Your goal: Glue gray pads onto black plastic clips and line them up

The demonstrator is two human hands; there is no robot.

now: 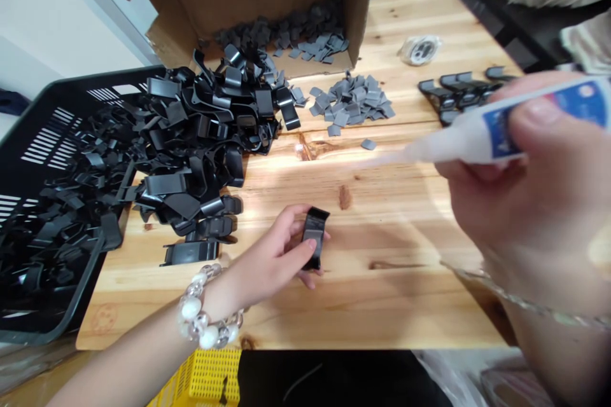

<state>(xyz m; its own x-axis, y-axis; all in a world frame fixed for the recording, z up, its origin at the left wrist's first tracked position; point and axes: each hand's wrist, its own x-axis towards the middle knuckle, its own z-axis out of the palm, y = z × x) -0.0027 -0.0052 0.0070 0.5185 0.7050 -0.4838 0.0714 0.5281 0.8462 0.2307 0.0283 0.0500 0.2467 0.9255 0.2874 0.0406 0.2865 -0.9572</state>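
Note:
A bent black plastic clip (315,236) is gripped between the thumb and fingers of my left hand (291,248), low over the front middle of the table. My right hand (529,178), blurred by motion, is wrapped round a white glue bottle (470,138) with a blue label. The bottle's thin nozzle points left, above the wood and apart from the clip. Small grey square pads (356,102) lie in a loose pile beyond my hands, and one single pad (368,144) sits nearer. To the left, many more black clips (205,121) are heaped up.
A black basket (52,108) full of black parts stands at the left. At the back is a cardboard box (358,19) holding grey pads. A tape roll (421,49) and a row of black clips (458,90) lie on the right. Below the table edge is a yellow basket (214,375).

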